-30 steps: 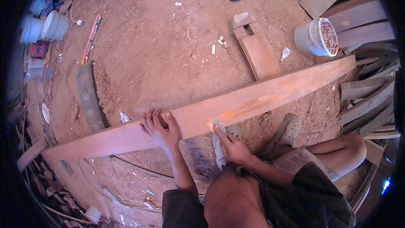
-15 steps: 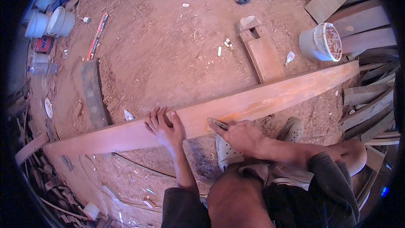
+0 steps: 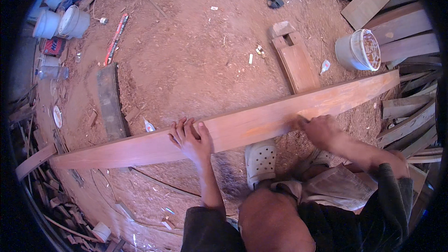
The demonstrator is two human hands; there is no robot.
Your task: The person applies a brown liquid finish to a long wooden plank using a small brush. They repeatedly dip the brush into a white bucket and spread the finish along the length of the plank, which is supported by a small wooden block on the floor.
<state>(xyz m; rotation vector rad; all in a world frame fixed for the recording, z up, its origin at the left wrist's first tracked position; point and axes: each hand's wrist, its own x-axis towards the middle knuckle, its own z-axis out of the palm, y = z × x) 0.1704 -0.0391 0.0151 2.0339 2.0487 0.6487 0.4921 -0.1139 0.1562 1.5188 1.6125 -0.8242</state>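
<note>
A long, tapered wooden board (image 3: pixel 233 128) lies slantwise in front of me, with orange smears on its middle and right part. My left hand (image 3: pixel 193 142) rests on it left of centre, fingers spread at the far edge. Farther right, my right hand (image 3: pixel 323 131) is closed on a small flat scraper (image 3: pixel 300 122), pressed against the board by an orange patch. The scraper is blurred and mostly covered by my fingers.
Under the board lie a dark timber block (image 3: pixel 112 100) and a notched timber (image 3: pixel 298 63). A smeared bucket (image 3: pixel 350 51) stands right, near stacked planks (image 3: pixel 403 25). White bottles (image 3: pixel 148 125) lie on the ground. Wood offcuts (image 3: pixel 56 200) pile up left, and pale buckets (image 3: pixel 74 21) stand beyond.
My right hand has slid to the right along the board with the scraper. The left hand stays on the same part of the board, while the whole view has shifted slightly.
</note>
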